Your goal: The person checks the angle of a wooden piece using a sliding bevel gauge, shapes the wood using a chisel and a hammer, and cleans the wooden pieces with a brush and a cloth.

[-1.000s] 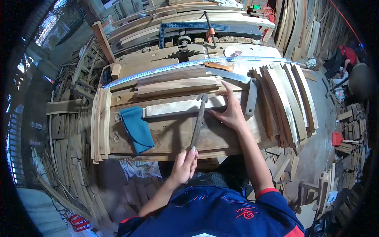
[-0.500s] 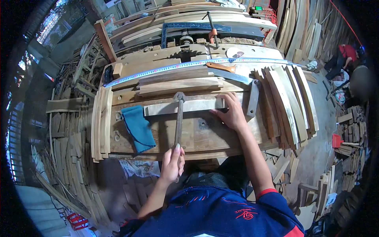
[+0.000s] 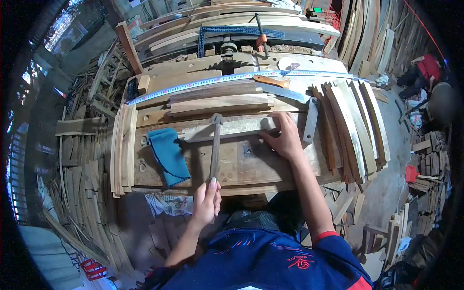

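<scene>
My left hand (image 3: 206, 202) is wrapped round the wooden handle of a hammer (image 3: 215, 150). The hammer's head is over the left half of a pale wooden strip (image 3: 229, 128) on the workbench (image 3: 227, 169). My right hand (image 3: 284, 135) grips the strip's right end between thumb and fingers. A teal cloth (image 3: 168, 157) lies by the strip's left end. Behind the strip is a small stack of wooden pieces (image 3: 220, 103). A saw with an orange-brown handle (image 3: 271, 81) and a flat metal piece (image 3: 311, 121) lie behind and right of my right hand.
Curved wooden strips are stacked at the bench's right (image 3: 357, 128) and left (image 3: 123, 150) ends. A blue-white measuring tape (image 3: 212, 81) crosses the bench. Behind it are a metal square (image 3: 232, 30) and a clamp (image 3: 261, 41). A person in red (image 3: 428, 67) is at the far right.
The hammer and my left hand have moved left along the strip. The strip has tilted, so its top face and near edge now show. The person at the right has changed posture.
</scene>
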Available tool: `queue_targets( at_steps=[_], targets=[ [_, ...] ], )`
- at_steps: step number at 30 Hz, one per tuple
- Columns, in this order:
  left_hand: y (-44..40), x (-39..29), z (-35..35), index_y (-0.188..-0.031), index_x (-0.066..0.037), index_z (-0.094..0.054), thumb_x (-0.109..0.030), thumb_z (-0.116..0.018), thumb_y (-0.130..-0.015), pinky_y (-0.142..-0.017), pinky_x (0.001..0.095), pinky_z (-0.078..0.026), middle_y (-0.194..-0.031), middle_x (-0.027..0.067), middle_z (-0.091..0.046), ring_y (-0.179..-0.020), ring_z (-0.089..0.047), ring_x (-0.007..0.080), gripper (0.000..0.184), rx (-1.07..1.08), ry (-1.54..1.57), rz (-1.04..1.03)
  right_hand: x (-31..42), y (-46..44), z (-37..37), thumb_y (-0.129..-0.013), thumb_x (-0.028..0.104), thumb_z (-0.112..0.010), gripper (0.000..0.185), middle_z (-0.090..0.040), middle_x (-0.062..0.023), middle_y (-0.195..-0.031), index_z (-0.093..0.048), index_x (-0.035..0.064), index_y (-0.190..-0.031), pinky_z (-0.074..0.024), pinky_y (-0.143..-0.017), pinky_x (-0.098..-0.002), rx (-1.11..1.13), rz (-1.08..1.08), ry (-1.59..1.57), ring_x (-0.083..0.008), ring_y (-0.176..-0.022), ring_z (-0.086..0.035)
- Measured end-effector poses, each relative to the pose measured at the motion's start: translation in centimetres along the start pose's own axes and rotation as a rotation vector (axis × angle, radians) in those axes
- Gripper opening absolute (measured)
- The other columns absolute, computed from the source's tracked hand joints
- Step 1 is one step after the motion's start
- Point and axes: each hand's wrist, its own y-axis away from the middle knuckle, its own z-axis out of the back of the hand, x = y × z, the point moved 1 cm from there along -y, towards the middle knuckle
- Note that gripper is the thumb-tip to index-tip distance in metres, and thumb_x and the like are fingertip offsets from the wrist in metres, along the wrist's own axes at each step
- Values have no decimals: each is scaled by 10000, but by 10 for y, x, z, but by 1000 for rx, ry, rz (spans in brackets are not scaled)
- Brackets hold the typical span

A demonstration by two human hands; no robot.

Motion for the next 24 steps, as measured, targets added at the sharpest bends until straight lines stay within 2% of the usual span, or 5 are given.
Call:
queue_targets(
  at_steps=[3, 6, 9, 14, 24],
  targets=[
    [7, 0, -6, -986, -72, -511, -470, -402, -1119, -368, 226, -343, -583, -16, -440, -397, -393, 61, 434, 27, 93, -48, 0, 1, 0, -712, 161, -915, 587, -656, -169, -1153, -608, 55, -1201, -516, -944, -425, 0, -10, -7, -361, -1108, -623],
    [0, 6, -6, -992, -75, -504, -498, -413, -1109, -367, 231, -340, -587, -21, -443, -398, -390, 58, 448, 114, 145, 71, -1, 0, -3, -704, 168, -921, 604, -657, -173, -1180, -610, 61, -1210, -512, -971, -424, -6, -29, -28, -362, -1143, -621],
    [8, 2, -13, -1033, -65, -486, -496, -379, -1116, -360, 251, -351, -573, 3, -437, -383, -397, 89, 451, 132, 99, 69, 1, 0, 0, -699, 168, -924, 612, -658, -172, -1194, -611, 64, -1215, -510, -983, -423, 0, -56, -61, -362, -1154, -622],
    [2, 10, -24, -998, -80, -502, -514, -411, -1104, -375, 231, -343, -603, -19, -448, -409, -406, 60, 456, 163, 136, 111, -2, 0, -3, -699, 165, -924, 613, -660, -167, -1200, -611, 62, -1215, -512, -983, -421, -16, -38, -56, -361, -1144, -630],
    [-14, 0, -35, -1024, -67, -495, -517, -389, -1108, -365, 242, -355, -596, -3, -451, -390, -405, 78, 470, 245, 58, 95, -3, 1, -4, -683, 170, -939, 631, -657, -168, -1217, -599, 62, -1203, -521, -985, -423, -36, -67, -108, -357, -1155, -636]
  ],
)
